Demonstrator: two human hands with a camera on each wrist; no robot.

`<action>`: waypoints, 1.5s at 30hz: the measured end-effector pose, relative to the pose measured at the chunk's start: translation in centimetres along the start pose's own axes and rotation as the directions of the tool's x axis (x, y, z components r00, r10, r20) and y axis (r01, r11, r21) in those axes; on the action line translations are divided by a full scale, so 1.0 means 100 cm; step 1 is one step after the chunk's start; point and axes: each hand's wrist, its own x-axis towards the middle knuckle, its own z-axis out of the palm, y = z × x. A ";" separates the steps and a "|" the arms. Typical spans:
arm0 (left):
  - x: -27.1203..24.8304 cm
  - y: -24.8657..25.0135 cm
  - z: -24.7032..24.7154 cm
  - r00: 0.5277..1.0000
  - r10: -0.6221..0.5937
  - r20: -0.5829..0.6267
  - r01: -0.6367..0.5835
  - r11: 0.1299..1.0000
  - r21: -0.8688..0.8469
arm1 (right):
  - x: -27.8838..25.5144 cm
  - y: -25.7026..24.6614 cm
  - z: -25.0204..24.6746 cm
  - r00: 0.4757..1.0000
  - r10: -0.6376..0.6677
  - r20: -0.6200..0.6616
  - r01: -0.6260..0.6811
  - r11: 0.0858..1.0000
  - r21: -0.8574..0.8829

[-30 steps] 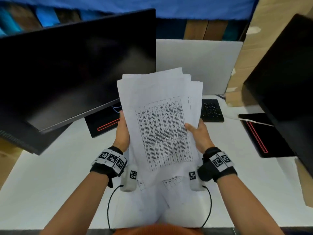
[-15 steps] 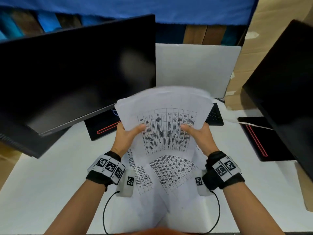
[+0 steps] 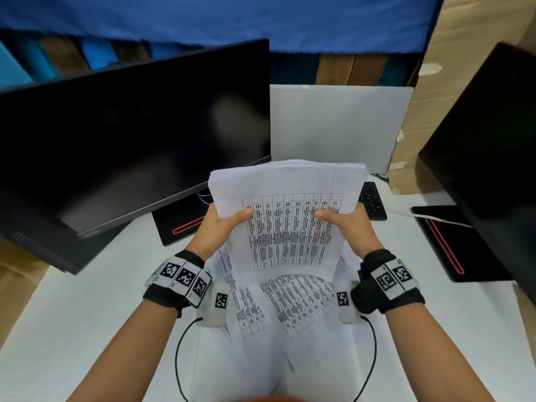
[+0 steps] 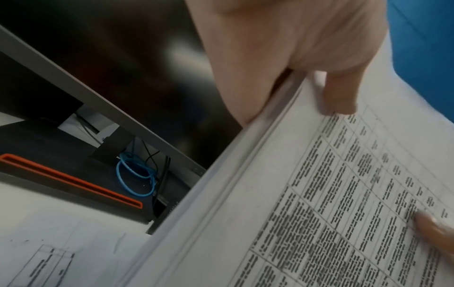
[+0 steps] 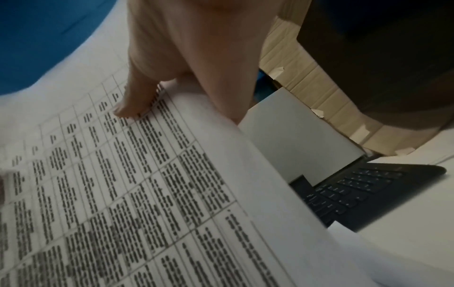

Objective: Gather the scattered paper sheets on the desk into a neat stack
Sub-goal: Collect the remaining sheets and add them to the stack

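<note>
A bundle of white paper sheets (image 3: 285, 224) printed with tables stands tilted above the desk, its edges fairly even. My left hand (image 3: 223, 227) grips the bundle's left edge, thumb on the front, fingers behind. My right hand (image 3: 348, 224) grips the right edge the same way. The left wrist view shows my left hand (image 4: 302, 91) pinching the layered edge of the paper sheets (image 4: 319, 203). In the right wrist view my right hand (image 5: 157, 97) has its thumb on the printed sheets (image 5: 147, 184). More printed sheets (image 3: 290, 309) lie flat on the desk below the bundle.
A dark monitor (image 3: 130, 134) leans at the left on a black base with a red stripe (image 3: 182, 224). A second monitor (image 3: 493, 140) stands right, with its own base (image 3: 452, 245). A keyboard (image 3: 372, 203), a white board (image 3: 339, 126) and cardboard (image 3: 429, 111) are behind.
The bundle has dropped lower and tipped back toward flat, and its fanned top edges have come together. Both hands shifted their grip up the sides, thumbs now on the front.
</note>
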 end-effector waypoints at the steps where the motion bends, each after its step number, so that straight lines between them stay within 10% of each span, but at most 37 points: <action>1: -0.001 0.001 0.000 1.000 0.003 -0.002 -0.003 1.000 0.000 | 0.000 -0.001 0.000 1.000 -0.012 -0.008 0.012 1.000 0.014; 17: -0.008 0.007 0.003 0.999 -0.031 0.018 0.029 0.994 0.101 | -0.009 0.002 0.001 0.995 -0.102 -0.010 0.103 0.995 0.018; 21: -0.013 -0.013 0.005 0.988 -0.155 0.010 0.149 0.963 0.225 | -0.016 0.036 0.015 0.990 0.075 0.122 -0.058 0.988 -0.140; 26: -0.015 -0.030 -0.018 0.958 -0.255 0.134 0.208 0.934 0.291 | -0.012 0.040 0.004 0.990 0.108 -0.095 -0.115 0.991 -0.074; 28: -0.021 -0.055 -0.039 0.941 -0.338 -0.018 0.323 0.881 0.345 | -0.010 0.034 -0.010 0.984 0.080 -0.160 -0.089 0.995 -0.052; 31: -0.041 -0.097 -0.063 0.727 -0.516 -0.454 0.677 0.648 0.348 | -0.011 0.030 -0.029 0.963 0.027 -0.269 -0.045 0.997 -0.058; 34: -0.061 -0.120 -0.062 0.463 -0.594 -0.658 0.879 0.405 0.252 | -0.012 0.039 -0.040 0.929 0.079 -0.361 -0.105 0.993 -0.052; 36: -0.067 -0.125 -0.056 0.376 -0.565 -0.734 0.911 0.368 0.184 | -0.014 0.048 -0.042 0.920 0.104 -0.378 -0.130 0.990 -0.046; 45: -0.054 -0.144 -0.044 0.393 -0.560 -0.729 0.868 0.487 0.094 | -0.019 0.057 -0.032 0.871 0.194 -0.452 -0.220 0.975 -0.006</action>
